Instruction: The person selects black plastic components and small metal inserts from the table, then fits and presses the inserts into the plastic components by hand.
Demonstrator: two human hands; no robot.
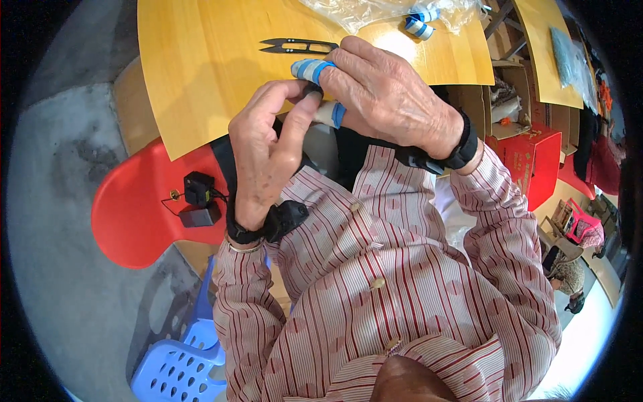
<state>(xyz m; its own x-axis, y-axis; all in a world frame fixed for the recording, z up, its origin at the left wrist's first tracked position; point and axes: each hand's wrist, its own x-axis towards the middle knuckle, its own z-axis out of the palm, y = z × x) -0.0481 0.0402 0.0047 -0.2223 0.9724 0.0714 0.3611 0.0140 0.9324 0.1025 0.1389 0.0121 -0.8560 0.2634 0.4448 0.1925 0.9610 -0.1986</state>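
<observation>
My left hand (266, 144) is closed, thumb and forefinger pinching a small black piece (312, 89) whose kind I cannot make out. Close against it is my right hand (385, 90), fingers bent and drawn together at the same spot; what they grip is hidden. Blue-and-white striped wraps cover my right forefinger (311, 70) and right thumb (331, 114). Just beyond the hands, black thread snips (298, 47) lie on the yellow table (201, 74), their handle end partly behind my right fingers. Both wrists wear black straps.
Clear plastic (362, 12) and blue-and-white striped rolls (419, 28) lie at the table's far side. Left stands a red stool (134, 208) bearing black boxes (201, 199), with a blue plastic chair (177, 372) below. Cartons and a red box (529, 161) are at right; people are farther off.
</observation>
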